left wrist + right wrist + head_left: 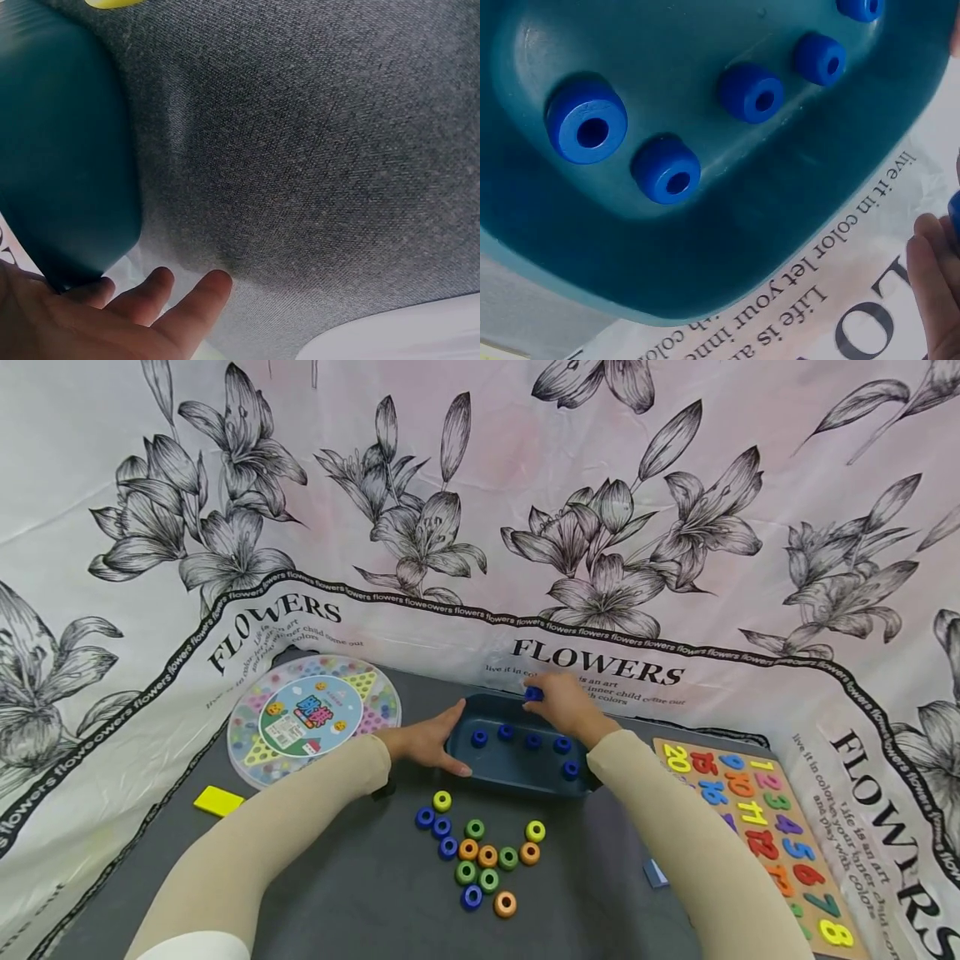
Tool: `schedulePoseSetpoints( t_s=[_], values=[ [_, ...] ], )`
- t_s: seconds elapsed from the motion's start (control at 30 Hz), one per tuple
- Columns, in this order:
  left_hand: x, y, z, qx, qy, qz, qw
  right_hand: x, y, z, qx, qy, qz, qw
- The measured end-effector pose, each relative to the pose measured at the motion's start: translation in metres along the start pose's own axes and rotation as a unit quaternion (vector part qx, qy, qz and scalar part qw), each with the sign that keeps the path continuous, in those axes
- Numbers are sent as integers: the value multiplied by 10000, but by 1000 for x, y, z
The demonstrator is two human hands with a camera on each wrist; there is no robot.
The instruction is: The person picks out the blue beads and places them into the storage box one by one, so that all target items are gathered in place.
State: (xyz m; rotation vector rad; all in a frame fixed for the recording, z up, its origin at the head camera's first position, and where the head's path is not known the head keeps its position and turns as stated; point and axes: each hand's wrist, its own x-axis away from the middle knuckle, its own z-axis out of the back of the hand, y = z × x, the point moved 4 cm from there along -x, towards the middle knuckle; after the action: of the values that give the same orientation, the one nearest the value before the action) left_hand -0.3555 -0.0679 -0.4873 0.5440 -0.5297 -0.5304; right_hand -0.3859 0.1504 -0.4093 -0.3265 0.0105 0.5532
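Note:
A dark teal plastic basin (517,777) stands on the dark grey cloth. Inside it are several blue beads (589,131) with round holes, spread over the floor of the basin. My right hand (566,702) pinches one more blue bead (533,694) above the basin's far rim; in the right wrist view only its edge shows. Around the basin's left end my left hand (429,742) is spread, its thumb at the near side. The left wrist view shows its fingers (196,307) extended beside the basin wall. Loose beads in yellow (442,801), blue, green and orange (506,905) lie in front.
A round game box (243,727) lies at the left, near a yellow block (218,801). At the right are a wooden number board (776,777) and a small grey-blue piece (656,873). Behind the basin rises a flower-printed sheet (480,635).

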Motion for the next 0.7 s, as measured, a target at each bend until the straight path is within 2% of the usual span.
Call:
schedulePoseSetpoints(
  t_s=[0.3,0.7],
  values=[
    [1,2,2,-98,30,-24,9999,1,14,0,54,32,-213,9998],
    [2,1,1,5,36,6,10000,1,12,-2,171,50,-119,9998]
  ],
)
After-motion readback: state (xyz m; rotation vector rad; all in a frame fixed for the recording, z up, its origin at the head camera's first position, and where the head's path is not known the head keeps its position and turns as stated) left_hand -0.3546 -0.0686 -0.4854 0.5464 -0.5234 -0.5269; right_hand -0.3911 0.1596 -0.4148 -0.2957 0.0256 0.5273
